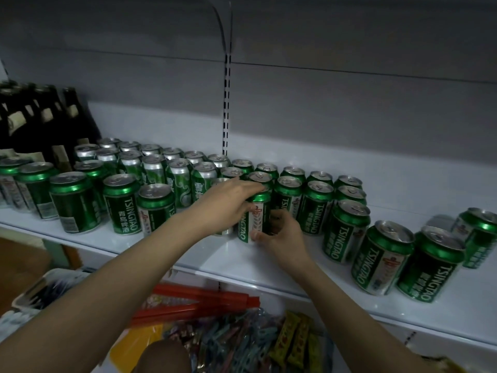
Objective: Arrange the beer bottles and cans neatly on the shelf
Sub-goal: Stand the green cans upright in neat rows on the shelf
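— Head view: where does the green aluminium Tsingtao beer can (255, 219) sit?

— Centre of frame, upright on the white metal shelf (269, 262), long axis vertical, label facing the camera.

— And the grip?

— The left hand (231, 196) curls over its top from the left; the right hand (282, 235) pinches its lower right side. Both are equally near.

— What matters next?

— Probably the gap in the can rows just behind it.

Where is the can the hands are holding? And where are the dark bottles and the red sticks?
held can (254, 220), head view, white front label.
dark bottles (72, 114), head view, shoulder of the rightmost bottle.
red sticks (204, 300), head view, middle of the upper stick.
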